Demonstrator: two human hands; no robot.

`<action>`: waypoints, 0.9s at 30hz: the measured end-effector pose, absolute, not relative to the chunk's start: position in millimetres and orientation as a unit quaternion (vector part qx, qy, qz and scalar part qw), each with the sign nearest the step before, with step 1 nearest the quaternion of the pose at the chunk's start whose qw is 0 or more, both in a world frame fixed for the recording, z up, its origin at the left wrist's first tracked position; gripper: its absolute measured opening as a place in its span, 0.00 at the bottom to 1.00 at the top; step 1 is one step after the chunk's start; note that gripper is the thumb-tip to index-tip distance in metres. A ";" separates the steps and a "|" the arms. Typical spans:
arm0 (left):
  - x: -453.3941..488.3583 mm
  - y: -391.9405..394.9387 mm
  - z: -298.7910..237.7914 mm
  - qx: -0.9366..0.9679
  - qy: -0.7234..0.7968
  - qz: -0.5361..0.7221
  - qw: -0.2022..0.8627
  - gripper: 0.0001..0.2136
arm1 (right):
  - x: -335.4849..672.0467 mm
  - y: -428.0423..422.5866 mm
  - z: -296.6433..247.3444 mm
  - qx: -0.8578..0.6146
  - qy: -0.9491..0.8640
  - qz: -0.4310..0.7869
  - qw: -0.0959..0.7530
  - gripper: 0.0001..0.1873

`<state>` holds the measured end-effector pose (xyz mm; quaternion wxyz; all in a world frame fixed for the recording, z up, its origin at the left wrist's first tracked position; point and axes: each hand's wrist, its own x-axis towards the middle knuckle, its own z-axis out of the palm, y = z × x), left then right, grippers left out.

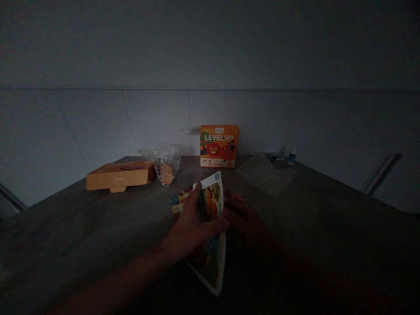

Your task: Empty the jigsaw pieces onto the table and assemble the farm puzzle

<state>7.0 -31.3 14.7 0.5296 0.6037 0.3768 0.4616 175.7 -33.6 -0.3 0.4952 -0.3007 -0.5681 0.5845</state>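
A glossy, rectangular, brightly illustrated paper sheet [209,267] lies bowed between the hands, directly in front of the person, its long axis running almost straight from 12 o'clock to 6 o'clock. The left hand [193,223] comes in from 7 o'clock and spreads across the sheet's middle, fingers over its upper half, making it the nearer hand. The right hand [246,223], dim and at 3 o'clock to the sheet, sits just beside it at the right edge; the darkness hides whether it grips or only touches. The hands are close together, not clasped. Multicoloured cardboard puzzle pieces [180,199] lie at 10 o'clock, and a small pink-red cluster of pieces [236,197] at 1 o'clock. Further out on the dark grey tabletop [328,227] are a flat orange cardboard box [120,176] at 10 o'clock, a clear plastic bag [167,162] holding orange pieces at 11 o'clock, and an upright orange "LEVEL UP!" puzzle box [219,145] at 12 o'clock.
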 end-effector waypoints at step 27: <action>2.7 -34.7 25.0 0.606 0.369 0.384 0.590 0.52 | 179.6 -31.9 1.0 -0.303 -0.585 0.607 0.444 0.26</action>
